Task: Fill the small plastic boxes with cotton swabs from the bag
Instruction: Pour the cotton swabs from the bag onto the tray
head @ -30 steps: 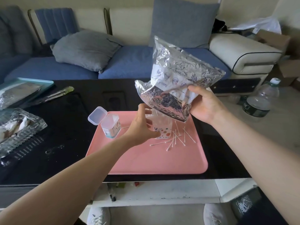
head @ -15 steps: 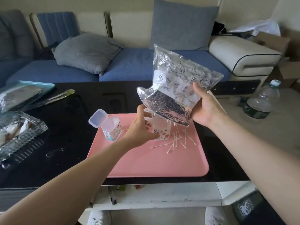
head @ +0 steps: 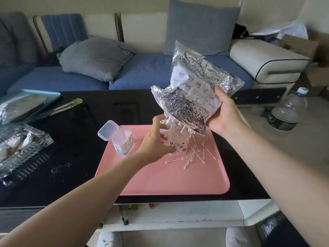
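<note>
The right hand (head: 225, 115) grips a crinkly bag (head: 194, 90) tilted mouth-down over a spotted box (head: 179, 143), which the left hand (head: 154, 142) holds upright on a pink tray (head: 160, 179). Cotton swabs (head: 173, 127) spill from the bag into the box, and loose swabs (head: 194, 155) lie on the tray just right of it. A second box (head: 122, 142), lid (head: 107, 130) flipped open, stands at the tray's left edge.

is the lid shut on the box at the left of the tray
No, the box on the pink tray has its lid flipped open to the left.
</note>
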